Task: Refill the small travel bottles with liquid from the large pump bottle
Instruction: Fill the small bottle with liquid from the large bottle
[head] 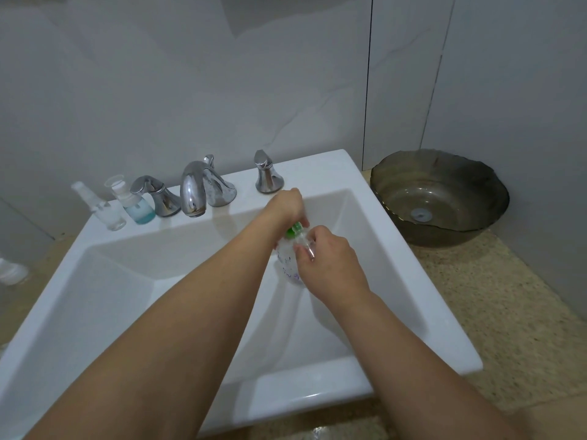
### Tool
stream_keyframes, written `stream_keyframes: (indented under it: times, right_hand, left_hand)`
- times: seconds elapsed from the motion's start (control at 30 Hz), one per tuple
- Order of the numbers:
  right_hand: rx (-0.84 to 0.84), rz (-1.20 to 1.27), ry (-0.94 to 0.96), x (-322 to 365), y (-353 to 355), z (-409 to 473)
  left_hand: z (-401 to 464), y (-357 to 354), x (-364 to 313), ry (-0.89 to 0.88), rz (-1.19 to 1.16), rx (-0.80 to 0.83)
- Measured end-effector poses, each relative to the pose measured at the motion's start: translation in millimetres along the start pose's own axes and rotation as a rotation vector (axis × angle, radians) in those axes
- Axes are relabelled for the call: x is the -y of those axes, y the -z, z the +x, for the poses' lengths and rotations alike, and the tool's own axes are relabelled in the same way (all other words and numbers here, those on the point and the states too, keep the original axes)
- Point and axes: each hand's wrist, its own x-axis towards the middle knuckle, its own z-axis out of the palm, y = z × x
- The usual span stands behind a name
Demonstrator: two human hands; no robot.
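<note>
We hold both hands out over the sink, close together and touching the same bottle. Our left hand comes in from above with its fingers curled down onto the green pump of the pump bottle, a clear bottle with small purple print that stands upright in the basin just under our hands. Our right hand sits just beside and below the left, its fingers pinched round a small clear piece held against the pump's spout; we cannot tell whether it is a travel bottle or only a cap, since the fingers hide most of it. Well to the left of our hands, on the sink's back ledge, stand 2 small bottles just beside each other: a clear spray bottle and a blue bottle with a white pump top and pale blue liquid low inside. Between those and our left hand rise the chrome tap and its 2 handles, the left handle and the right handle. To the right of our right hand, apart from the sink, a dark glass bowl rests on the speckled counter. At the far left edge a white object shows, too blurred to name.
</note>
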Motion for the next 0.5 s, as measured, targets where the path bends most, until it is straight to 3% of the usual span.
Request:
stream_keyframes:
  times: [0.2,0.5]
  right_hand:
    - [0.003,0.011,0.000,0,1,-1]
    - [-0.053,0.098,0.048,0,5,-4]
  left_hand:
    - [-5,1,1,0.065,-0.089,0.026]
    - [2,22,-2,0.229,-0.179,0.359]
